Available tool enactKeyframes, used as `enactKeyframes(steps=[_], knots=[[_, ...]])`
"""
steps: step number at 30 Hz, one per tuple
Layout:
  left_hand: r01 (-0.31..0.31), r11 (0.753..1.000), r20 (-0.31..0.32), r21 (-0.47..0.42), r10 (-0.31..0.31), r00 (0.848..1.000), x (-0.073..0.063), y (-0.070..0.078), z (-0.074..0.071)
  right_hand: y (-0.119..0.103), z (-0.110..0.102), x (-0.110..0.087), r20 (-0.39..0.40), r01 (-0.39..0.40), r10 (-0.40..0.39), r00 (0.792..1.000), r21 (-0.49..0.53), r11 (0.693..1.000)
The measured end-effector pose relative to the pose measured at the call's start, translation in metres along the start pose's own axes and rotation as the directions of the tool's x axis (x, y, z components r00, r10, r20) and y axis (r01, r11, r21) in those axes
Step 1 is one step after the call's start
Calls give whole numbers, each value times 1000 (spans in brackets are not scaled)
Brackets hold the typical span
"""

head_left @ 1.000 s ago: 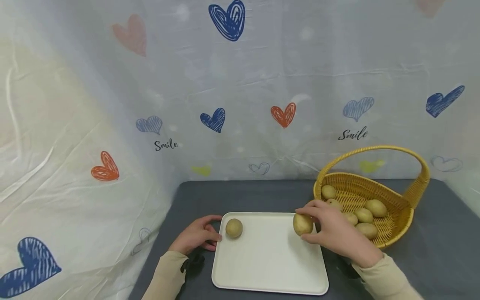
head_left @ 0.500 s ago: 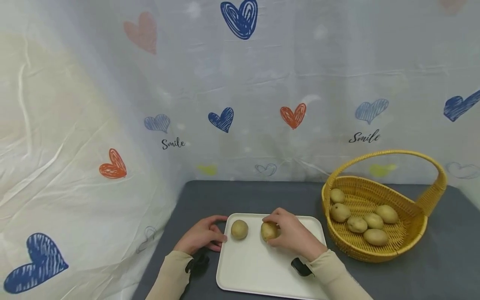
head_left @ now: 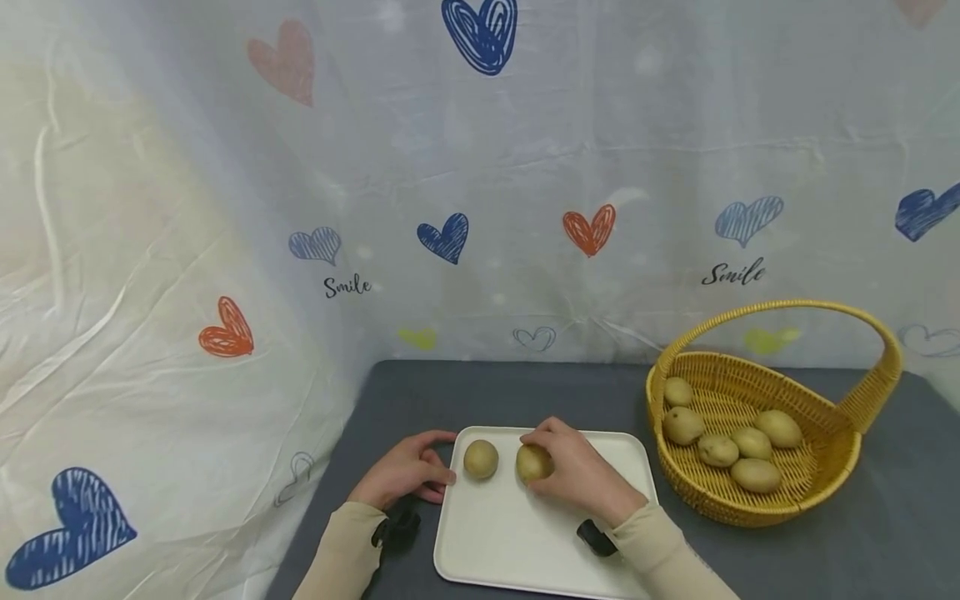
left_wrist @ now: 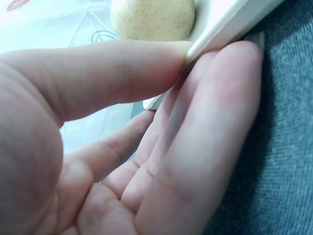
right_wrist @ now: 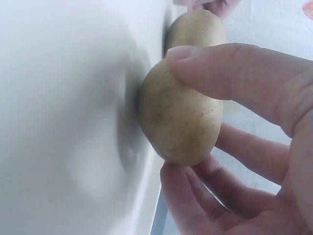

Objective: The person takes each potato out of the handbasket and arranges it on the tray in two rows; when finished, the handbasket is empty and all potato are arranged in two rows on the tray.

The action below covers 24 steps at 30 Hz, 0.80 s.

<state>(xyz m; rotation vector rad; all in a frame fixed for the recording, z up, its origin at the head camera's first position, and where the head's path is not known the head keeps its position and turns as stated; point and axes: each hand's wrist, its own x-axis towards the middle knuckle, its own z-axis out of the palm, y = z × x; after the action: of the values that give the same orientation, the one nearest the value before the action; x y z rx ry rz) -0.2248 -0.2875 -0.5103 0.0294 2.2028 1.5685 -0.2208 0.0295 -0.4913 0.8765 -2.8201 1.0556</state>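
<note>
My right hand (head_left: 581, 475) holds a potato (right_wrist: 181, 115) between thumb and fingertips, close over the white tray (head_left: 517, 533). Another potato (head_left: 481, 459) rests on the tray near its left rim, just left of the held one. At that same rim, my left hand (head_left: 408, 471) pinches the tray's edge; in the left wrist view the thumb lies on top and curled fingers (left_wrist: 215, 98) reach beneath. To the right stands a yellow wicker basket (head_left: 750, 510) with several potatoes (head_left: 756, 475) inside.
The dark grey tabletop (head_left: 510, 392) carries the tray and the basket. The basket's tall arched handle (head_left: 780, 305) rises above it on the right. A pale curtain (head_left: 510, 175) printed with hearts hangs behind the table and along its left side.
My right hand has carried its potato leftward from the tray's right edge to beside the other potato. The left hand stays at the rim. The camera view has shifted slightly.
</note>
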Motion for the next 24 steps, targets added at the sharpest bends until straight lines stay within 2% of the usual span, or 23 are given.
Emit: enactKeyframes(steps=[17,24], knots=[[4,1000,2,11,-4,1000,-1,4,1,1,3,0,-31,-3,2,1000,-38,999],[8,1000,-3,10,-8,1000,0,2,0,-1,5,1,-18,62,-62,998,-27,998]])
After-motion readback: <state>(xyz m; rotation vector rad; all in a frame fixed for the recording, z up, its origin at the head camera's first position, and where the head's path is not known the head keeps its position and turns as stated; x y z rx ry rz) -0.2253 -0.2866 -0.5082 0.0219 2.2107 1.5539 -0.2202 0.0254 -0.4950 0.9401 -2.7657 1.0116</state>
